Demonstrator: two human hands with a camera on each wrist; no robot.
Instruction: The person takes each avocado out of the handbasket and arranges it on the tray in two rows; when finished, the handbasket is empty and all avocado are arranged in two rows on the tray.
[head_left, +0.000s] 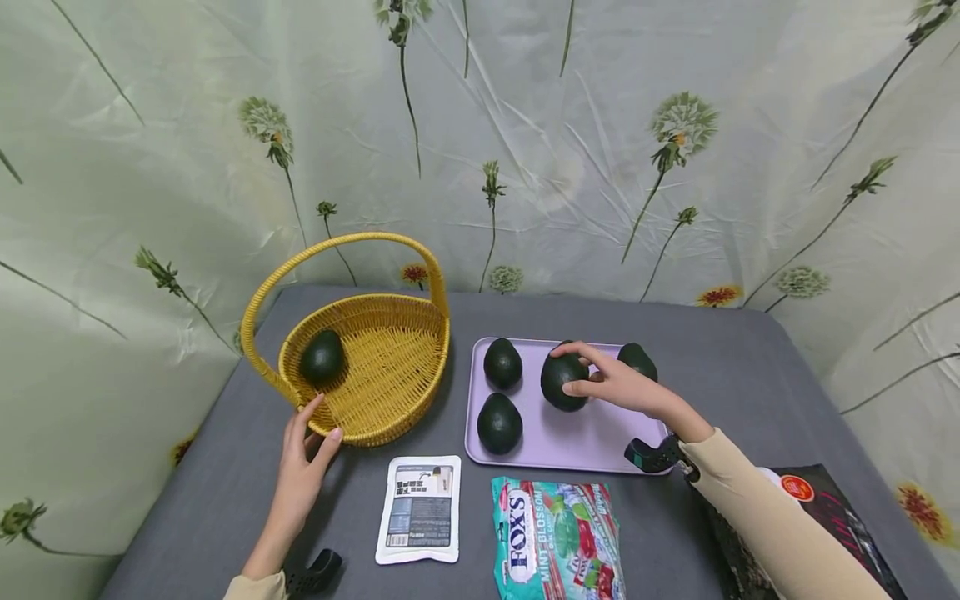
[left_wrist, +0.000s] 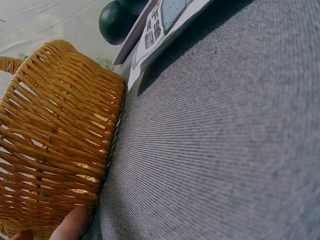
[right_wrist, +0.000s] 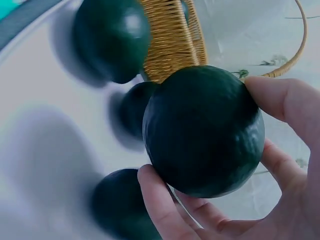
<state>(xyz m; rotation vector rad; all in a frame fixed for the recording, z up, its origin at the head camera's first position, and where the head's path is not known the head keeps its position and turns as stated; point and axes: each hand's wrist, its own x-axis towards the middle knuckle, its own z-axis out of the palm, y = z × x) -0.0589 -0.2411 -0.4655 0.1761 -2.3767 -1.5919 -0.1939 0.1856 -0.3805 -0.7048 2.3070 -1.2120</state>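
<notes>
My right hand (head_left: 618, 385) grips a dark green avocado (right_wrist: 205, 132) between thumb and fingers. That avocado is held above a lilac tray (head_left: 577, 437), with its shadow on the tray below. Two more avocados lie at the tray's left end, one behind (head_left: 502, 364) and one in front (head_left: 499, 423). Another avocado (head_left: 636, 357) sits at the back right, partly hidden by my right hand. On the left, my left hand (head_left: 303, 467) holds the near rim of a yellow wicker basket (head_left: 397, 367). A single avocado (head_left: 322, 358) rests inside the basket, at its left side.
A white pouch (head_left: 418, 510) with a printed label lies in front, between basket and tray. To its right is a teal Fox's candy bag (head_left: 557, 537). A black package (head_left: 832, 525) lies at the right, partly under my right sleeve. The basket's tall handle (head_left: 352, 239) arches over it.
</notes>
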